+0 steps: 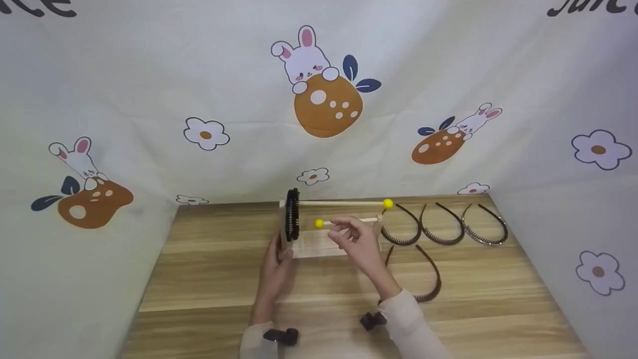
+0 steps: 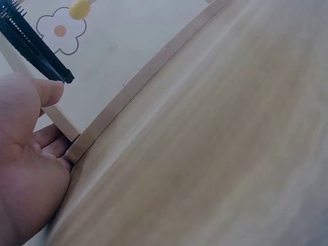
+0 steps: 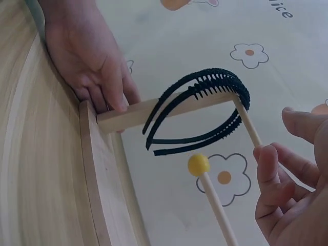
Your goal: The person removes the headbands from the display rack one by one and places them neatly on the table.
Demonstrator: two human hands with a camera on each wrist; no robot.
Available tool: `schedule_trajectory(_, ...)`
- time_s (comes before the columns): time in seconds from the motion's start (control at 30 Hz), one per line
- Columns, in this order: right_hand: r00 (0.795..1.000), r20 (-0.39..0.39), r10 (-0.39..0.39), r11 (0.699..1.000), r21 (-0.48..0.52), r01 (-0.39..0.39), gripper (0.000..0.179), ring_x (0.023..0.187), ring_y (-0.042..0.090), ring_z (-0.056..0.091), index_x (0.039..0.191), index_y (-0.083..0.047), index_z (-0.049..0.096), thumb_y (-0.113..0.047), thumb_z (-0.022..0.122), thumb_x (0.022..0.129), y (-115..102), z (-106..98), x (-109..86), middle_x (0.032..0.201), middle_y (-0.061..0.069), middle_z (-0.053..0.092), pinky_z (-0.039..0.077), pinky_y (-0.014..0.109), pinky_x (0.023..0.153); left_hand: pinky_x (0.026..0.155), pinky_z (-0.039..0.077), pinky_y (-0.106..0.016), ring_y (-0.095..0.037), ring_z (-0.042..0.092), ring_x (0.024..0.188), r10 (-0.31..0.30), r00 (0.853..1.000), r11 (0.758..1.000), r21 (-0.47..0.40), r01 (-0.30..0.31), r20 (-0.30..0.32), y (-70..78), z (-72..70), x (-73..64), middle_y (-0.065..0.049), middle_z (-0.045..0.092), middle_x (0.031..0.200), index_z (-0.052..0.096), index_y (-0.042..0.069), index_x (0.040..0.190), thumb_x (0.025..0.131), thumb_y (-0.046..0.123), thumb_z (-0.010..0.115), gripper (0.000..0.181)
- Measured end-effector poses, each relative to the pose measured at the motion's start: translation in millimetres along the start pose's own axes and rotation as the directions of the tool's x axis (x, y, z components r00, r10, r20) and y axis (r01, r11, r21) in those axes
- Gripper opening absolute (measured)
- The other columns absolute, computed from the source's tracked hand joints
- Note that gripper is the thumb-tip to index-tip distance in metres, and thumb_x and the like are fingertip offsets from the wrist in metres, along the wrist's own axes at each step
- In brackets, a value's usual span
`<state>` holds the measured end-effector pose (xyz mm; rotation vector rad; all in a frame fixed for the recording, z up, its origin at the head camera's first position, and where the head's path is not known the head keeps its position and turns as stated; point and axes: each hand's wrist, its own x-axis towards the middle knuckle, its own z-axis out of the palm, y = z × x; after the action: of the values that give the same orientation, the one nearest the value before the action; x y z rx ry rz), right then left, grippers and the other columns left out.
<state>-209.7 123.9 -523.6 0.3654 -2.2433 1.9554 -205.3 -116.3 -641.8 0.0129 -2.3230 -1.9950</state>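
A wooden rack stands on the table, with an upper dowel and a lower dowel, each tipped by a yellow ball. Black toothed headbands hang on the upper dowel, close against the left post. My left hand grips the base of that post, thumb on one side and fingers round the other. Over the rack, my right hand is raised in front of the lower dowel, fingers loosely bent. Thumb and fingers are apart in the right wrist view, and nothing shows between them.
Several dark headbands lie on the wooden table to the right: a row at the back, including a glittery headband, and a single headband nearer, beside my right forearm. Printed cloth walls in the back and sides.
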Motion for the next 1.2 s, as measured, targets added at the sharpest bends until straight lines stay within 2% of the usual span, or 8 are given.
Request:
schedule_trajectory(0.17, 0.999, 0.037, 0.029, 0.998, 0.054, -0.031, 0.03, 0.072, 0.012, 0.066, 0.126, 0.007, 0.076, -0.007, 0.082, 0.1, 4, 9, -0.9, 0.103, 0.015, 0.078, 0.061, 0.024, 0.066, 0.133, 0.03, -0.063, -0.045, 0.031, 0.164, 0.022, 1.0, 1.0, 0.022, -0.022, -0.008, -1.3, -0.3, 2.3, -0.023, 0.031, 0.179, 0.028, 0.009, 0.176, 0.117, 0.022, 0.057, 0.066)
schedule_trajectory(0.3, 0.997, 0.056, 0.058, 0.996, 0.059, -0.061, 0.037, 0.073, 0.014, 0.069, 0.129, 0.01, 0.074, -0.01, 0.083, 0.1, 8, 16, -0.6, 0.106, 0.016, 0.078, 0.062, 0.024, 0.067, 0.133, 0.031, -0.063, -0.044, 0.032, 0.164, 0.023, 1.0, 1.0, 0.007, -0.023, -0.016, -3.3, -1.2, 2.8, -0.023, 0.033, 0.178, 0.031, 0.008, 0.175, 0.117, 0.019, 0.057, 0.064)
schedule_trajectory(0.47, 0.991, 0.099, 0.091, 0.993, 0.069, -0.098, 0.043, 0.075, 0.018, 0.076, 0.139, 0.009, 0.07, -0.009, 0.08, 0.101, 10, 24, 1.3, 0.118, 0.024, 0.077, 0.064, 0.025, 0.069, 0.132, 0.031, -0.064, -0.046, 0.032, 0.164, 0.033, 0.999, 0.999, 0.003, -0.033, -0.022, -3.7, -1.3, 2.0, -0.024, 0.035, 0.177, 0.033, 0.008, 0.174, 0.116, 0.015, 0.058, 0.063)
schedule_trajectory(0.73, 0.985, 0.113, 0.128, 0.987, 0.084, -0.138, 0.047, 0.079, 0.026, 0.081, 0.145, 0.004, 0.068, -0.011, 0.079, 0.102, 7, 32, 5.5, 0.133, 0.028, 0.073, 0.045, 0.018, 0.049, 0.131, 0.032, -0.065, -0.048, 0.035, 0.162, 0.048, 0.999, 0.999, 0.006, -0.048, -0.025, -1.8, 0.1, 3.1, -0.026, 0.037, 0.176, 0.031, 0.004, 0.174, 0.116, 0.016, 0.059, 0.065)
schedule_trajectory(0.93, 0.981, 0.122, 0.154, 0.985, 0.064, -0.162, 0.051, 0.08, 0.024, 0.081, 0.146, 0.002, 0.068, -0.018, 0.082, 0.102, 6, 36, 7.3, 0.136, 0.021, 0.074, 0.046, 0.019, 0.049, 0.132, 0.031, -0.065, -0.046, 0.035, 0.162, 0.052, 0.998, 0.999, 0.002, -0.051, -0.022, -2.6, 0.9, 2.6, -0.023, 0.036, 0.177, 0.032, 0.007, 0.174, 0.116, 0.017, 0.059, 0.065)
schedule_trajectory(1.03, 0.98, 0.133, 0.148, 0.986, 0.053, -0.156, 0.053, 0.082, 0.025, 0.081, 0.147, 0.002, 0.067, -0.02, 0.083, 0.102, 5, 39, 8.0, 0.136, 0.021, 0.074, 0.047, 0.019, 0.05, 0.13, 0.034, -0.067, -0.047, 0.037, 0.16, 0.079, 0.997, 0.997, -0.011, -0.079, -0.016, -3.5, 0.6, 2.8, -0.025, 0.038, 0.175, 0.032, 0.005, 0.174, 0.116, 0.014, 0.058, 0.064)
schedule_trajectory(1.13, 0.98, 0.147, 0.134, 0.988, 0.058, -0.144, 0.052, 0.082, 0.027, 0.081, 0.147, 0.003, 0.066, -0.017, 0.082, 0.102, 4, 41, 8.6, 0.136, 0.023, 0.073, 0.049, 0.02, 0.051, 0.128, 0.036, -0.069, -0.049, 0.04, 0.158, 0.119, 0.993, 0.993, -0.023, -0.119, -0.007, -4.3, 0.4, 3.4, -0.028, 0.039, 0.173, 0.032, 0.002, 0.173, 0.116, 0.011, 0.058, 0.064)
schedule_trajectory(1.2, 0.98, 0.155, 0.123, 0.989, 0.064, -0.134, 0.051, 0.082, 0.027, 0.081, 0.148, 0.005, 0.065, -0.014, 0.08, 0.103, 3, 43, 8.8, 0.136, 0.023, 0.073, 0.049, 0.019, 0.051, 0.128, 0.035, -0.069, -0.049, 0.04, 0.158, 0.12, 0.993, 0.992, -0.036, -0.121, -0.005, -4.4, 0.7, 3.7, -0.028, 0.039, 0.174, 0.032, 0.002, 0.173, 0.116, 0.011, 0.058, 0.064)
